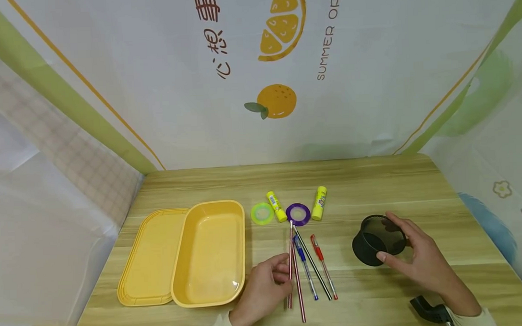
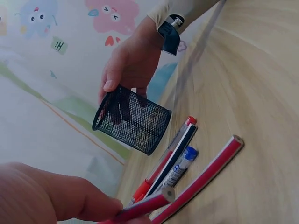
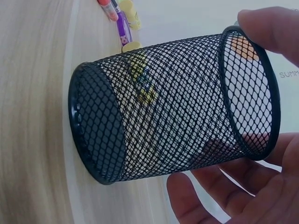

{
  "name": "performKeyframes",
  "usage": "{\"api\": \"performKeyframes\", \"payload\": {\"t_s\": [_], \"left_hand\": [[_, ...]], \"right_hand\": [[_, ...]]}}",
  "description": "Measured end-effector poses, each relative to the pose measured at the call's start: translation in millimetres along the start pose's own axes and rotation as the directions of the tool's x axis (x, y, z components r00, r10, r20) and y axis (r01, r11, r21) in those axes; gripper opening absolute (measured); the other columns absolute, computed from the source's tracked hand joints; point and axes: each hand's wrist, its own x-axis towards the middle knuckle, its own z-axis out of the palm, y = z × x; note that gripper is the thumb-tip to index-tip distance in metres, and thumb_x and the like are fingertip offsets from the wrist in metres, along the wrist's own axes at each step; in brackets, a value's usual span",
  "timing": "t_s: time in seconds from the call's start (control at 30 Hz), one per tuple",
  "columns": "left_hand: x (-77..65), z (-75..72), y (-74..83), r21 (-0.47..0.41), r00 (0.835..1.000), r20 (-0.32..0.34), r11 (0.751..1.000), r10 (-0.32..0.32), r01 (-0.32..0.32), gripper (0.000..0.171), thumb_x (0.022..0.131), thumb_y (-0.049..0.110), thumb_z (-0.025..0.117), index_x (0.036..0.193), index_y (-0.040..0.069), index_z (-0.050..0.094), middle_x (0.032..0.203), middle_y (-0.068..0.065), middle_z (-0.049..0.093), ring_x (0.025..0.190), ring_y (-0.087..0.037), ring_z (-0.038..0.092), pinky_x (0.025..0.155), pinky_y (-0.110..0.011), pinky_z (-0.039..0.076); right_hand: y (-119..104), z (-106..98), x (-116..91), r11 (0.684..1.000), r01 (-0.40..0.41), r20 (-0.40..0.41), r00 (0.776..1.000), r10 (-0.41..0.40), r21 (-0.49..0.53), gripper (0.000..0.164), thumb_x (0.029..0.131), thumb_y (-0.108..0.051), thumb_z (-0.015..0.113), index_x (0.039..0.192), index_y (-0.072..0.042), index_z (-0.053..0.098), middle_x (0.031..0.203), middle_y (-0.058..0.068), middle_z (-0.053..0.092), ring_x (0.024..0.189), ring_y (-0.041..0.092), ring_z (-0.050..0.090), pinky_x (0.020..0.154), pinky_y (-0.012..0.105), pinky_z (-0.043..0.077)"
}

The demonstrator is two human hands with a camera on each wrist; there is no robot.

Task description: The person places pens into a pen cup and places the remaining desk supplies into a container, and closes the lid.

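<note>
My left hand (image 1: 265, 290) pinches a red-striped pencil (image 2: 152, 201) between thumb and fingers, low over the table. A second red-striped pencil (image 1: 301, 303) lies right beside it. To the right of these lie a blue pen (image 1: 305, 262), a dark striped pencil (image 1: 315, 262) and a red pen (image 1: 324, 266). My right hand (image 1: 428, 265) grips a black mesh pen holder (image 3: 163, 107) by its rim, thumb on one side and fingers on the other. The holder stands close over the table, its round opening facing up in the head view.
Left of my left hand stands a yellow box (image 1: 210, 256), overlapping its yellow lid (image 1: 154, 258). Behind the pens lie a green tape roll (image 1: 256, 215), a purple tape roll (image 1: 307, 214) and two glue sticks, one left (image 1: 276, 206), one right (image 1: 319, 203). A printed curtain (image 1: 177, 122) borders the table.
</note>
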Motion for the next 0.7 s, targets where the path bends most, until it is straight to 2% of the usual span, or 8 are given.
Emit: {"api": "performKeyframes", "payload": {"t_s": [0.23,0.37,0.57,0.7], "left_hand": [[1.4,2.4,3.4,-0.069,1.000,0.005,0.998,0.004,-0.004,0.056,0.086,-0.002,0.075,0.141,0.001,0.064,0.106,-0.007,0.072,0.086,-0.009,0.068,0.073,-0.019,0.058],[3.5,3.7,5.1,-0.149,1.000,0.028,0.989,-0.002,0.006,0.048,0.092,0.002,0.074,0.139,0.000,0.064,0.105,-0.009,0.070,0.084,-0.011,0.068,0.067,-0.021,0.059],[6.3,5.7,8.2,-0.251,0.999,0.055,0.968,0.000,0.014,0.034,0.101,0.011,0.070,0.132,-0.001,0.065,0.107,-0.013,0.070,0.088,-0.018,0.070,0.068,-0.026,0.063],[7.0,6.6,10.2,-0.304,0.998,0.059,0.953,0.009,0.010,0.032,0.104,0.013,0.068,0.131,-0.003,0.065,0.110,-0.019,0.071,0.093,-0.027,0.073,0.072,-0.030,0.065]], "right_hand": [[0.5,0.7,0.8,1.000,0.005,-0.002,1.000,-0.005,0.007,0.098,0.083,-0.018,0.091,0.165,-0.024,0.038,0.143,0.009,0.060,0.126,-0.019,0.040,0.082,0.013,0.048],[0.8,0.4,0.9,1.000,0.006,-0.003,1.000,-0.006,0.011,0.098,0.083,-0.018,0.091,0.165,-0.024,0.038,0.142,0.009,0.060,0.126,-0.019,0.040,0.083,0.008,0.045],[1.2,-0.4,0.2,1.000,0.004,-0.002,1.000,-0.004,0.007,0.098,0.083,-0.018,0.091,0.165,-0.024,0.038,0.142,0.009,0.060,0.126,-0.019,0.039,0.082,0.010,0.045],[1.5,-0.8,0.1,1.000,0.001,0.003,1.000,-0.001,0.005,0.099,0.083,-0.019,0.092,0.165,-0.025,0.038,0.142,0.008,0.060,0.126,-0.019,0.039,0.082,0.012,0.046]]}}
